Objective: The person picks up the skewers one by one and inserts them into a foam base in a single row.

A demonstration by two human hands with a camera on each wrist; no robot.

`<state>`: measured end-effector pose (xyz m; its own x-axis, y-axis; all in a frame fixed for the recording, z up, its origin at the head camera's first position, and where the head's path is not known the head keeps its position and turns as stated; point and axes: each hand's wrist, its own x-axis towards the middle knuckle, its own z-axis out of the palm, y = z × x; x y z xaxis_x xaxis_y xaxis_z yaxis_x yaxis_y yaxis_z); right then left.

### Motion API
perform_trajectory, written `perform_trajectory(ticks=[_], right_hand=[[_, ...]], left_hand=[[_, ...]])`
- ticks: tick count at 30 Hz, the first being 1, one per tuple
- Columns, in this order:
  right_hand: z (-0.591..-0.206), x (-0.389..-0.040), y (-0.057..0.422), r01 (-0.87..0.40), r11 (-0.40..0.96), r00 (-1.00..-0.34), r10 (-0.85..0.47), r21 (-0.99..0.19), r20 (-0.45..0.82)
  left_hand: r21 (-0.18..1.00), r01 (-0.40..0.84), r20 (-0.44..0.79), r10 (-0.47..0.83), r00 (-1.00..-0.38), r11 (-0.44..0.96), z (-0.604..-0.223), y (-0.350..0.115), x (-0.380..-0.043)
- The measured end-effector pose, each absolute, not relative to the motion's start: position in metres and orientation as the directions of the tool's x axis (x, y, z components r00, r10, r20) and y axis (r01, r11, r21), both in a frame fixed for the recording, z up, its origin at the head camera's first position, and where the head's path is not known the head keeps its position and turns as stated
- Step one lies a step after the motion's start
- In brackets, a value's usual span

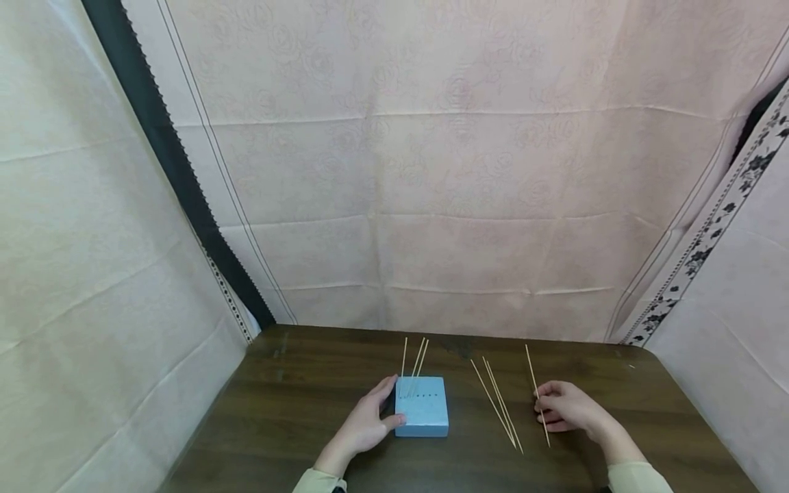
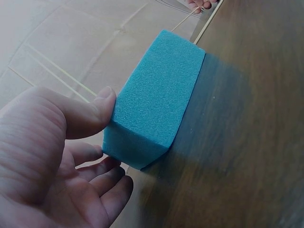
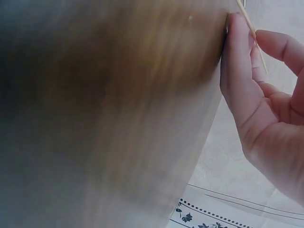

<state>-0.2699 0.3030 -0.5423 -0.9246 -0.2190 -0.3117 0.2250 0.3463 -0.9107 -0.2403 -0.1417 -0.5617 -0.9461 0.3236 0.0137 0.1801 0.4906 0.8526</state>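
Observation:
A light blue foam block (image 1: 425, 416) with a row of small holes across its top sits on the table. My left hand (image 1: 366, 421) holds it by the left side, thumb at the near corner and fingers toward the far one. Three thin wooden sticks (image 1: 404, 357) stand in the block's left part, some leaning. Further right, my right hand (image 1: 570, 409) pinches another wooden stick (image 1: 531, 366) between thumb and fingers. In the right wrist view the same stick (image 3: 244, 14) passes between the fingertips, close to the tabletop.
Several loose wooden sticks (image 1: 498, 404) lie side by side on the dark wooden table (image 1: 296, 411), between the block and my right hand. Pale cloth (image 1: 456, 171) hangs behind the table and along both sides.

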Motion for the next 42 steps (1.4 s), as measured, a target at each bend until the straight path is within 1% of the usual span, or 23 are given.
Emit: perform_trajectory(ticks=[4,12,22,33,37,42], right_hand=[[-0.541,-0.268,0.306,0.220,0.310,-0.923,-0.239,-0.925,-0.300],[-0.536,-0.270,0.301,0.178,0.204,-0.928,-0.290,-0.963,-0.233],[-0.532,-0.262,0.271,0.126,0.131,-0.931,-0.327,-0.983,-0.163],[-0.525,-0.253,0.243,0.107,0.058,-0.951,-0.286,-0.993,-0.120],[-0.521,-0.251,0.236,0.101,0.015,-0.953,-0.286,-0.995,-0.101],[-0.519,-0.248,0.226,0.087,-0.042,-0.964,-0.256,-0.995,-0.074]], left_hand=[[0.853,0.178,0.011,0.325,-0.946,0.490,-0.563,-0.142,-0.240],[0.857,0.181,0.018,0.323,-0.946,0.483,-0.562,-0.142,-0.240],[0.863,0.170,0.008,0.323,-0.946,0.476,-0.562,-0.143,-0.242],[0.858,0.176,0.010,0.325,-0.946,0.483,-0.563,-0.143,-0.241],[0.867,0.176,0.012,0.334,-0.942,0.465,-0.564,-0.143,-0.242],[0.870,0.180,0.017,0.338,-0.941,0.459,-0.565,-0.143,-0.243]])
